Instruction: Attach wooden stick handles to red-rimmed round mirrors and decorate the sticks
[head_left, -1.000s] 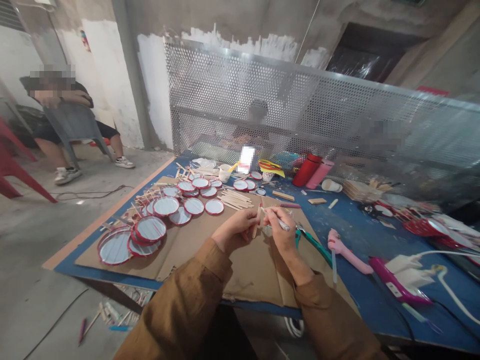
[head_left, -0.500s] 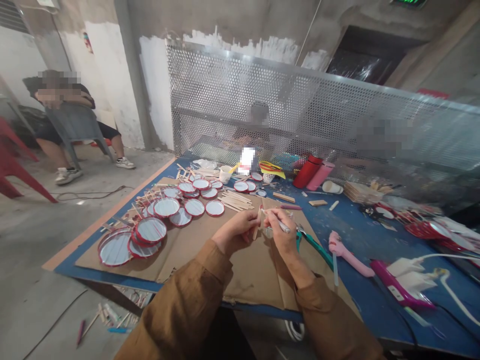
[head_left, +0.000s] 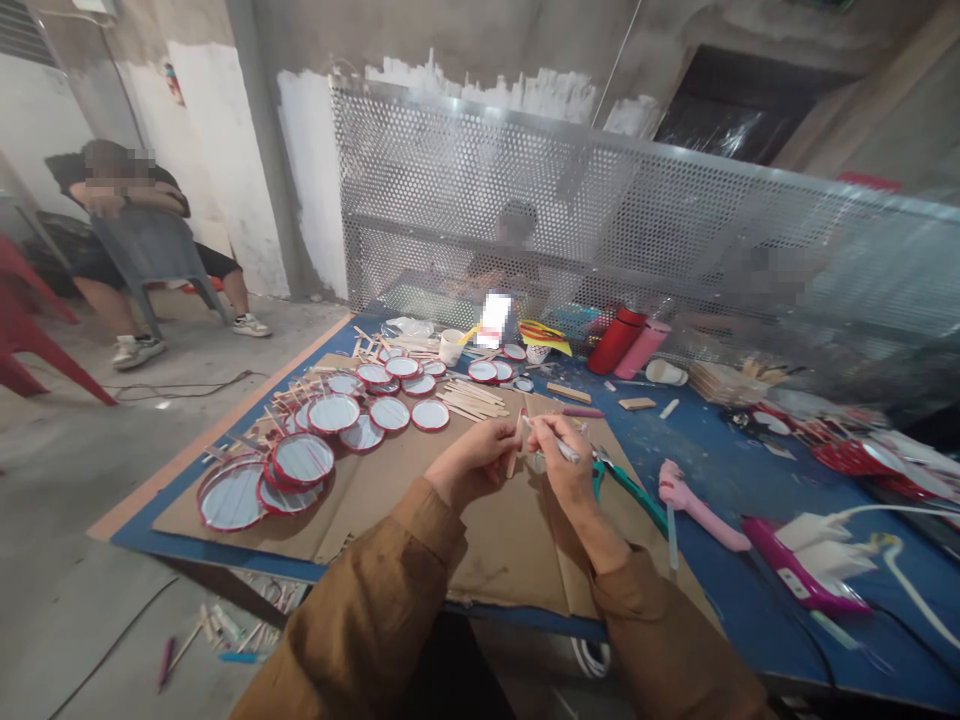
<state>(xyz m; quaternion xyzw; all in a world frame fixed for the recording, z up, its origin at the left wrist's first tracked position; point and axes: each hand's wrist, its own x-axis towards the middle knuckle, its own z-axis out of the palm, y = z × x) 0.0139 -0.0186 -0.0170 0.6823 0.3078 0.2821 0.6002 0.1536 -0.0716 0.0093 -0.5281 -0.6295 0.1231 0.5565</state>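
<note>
Over a brown cardboard sheet, my left hand pinches a flat wooden craft stick held up at a slant, its upper end reddish. My right hand grips a white pen like a writing tool, with its front end close to the stick's upper part. Whether the tip touches the wood is too small to tell. To the left lie several round pale discs with red rims, partly stacked. A bundle of loose craft sticks rests beyond my hands.
Green-handled pliers, a pink glue gun and a purple power strip with white plugs lie to the right. Farther back stand a paper cup, a lit phone and a red bottle before a perforated metal screen. People sit beyond.
Both hands keep nearly the same pose, with the stick and pen still close together. The view has shifted very slightly.
</note>
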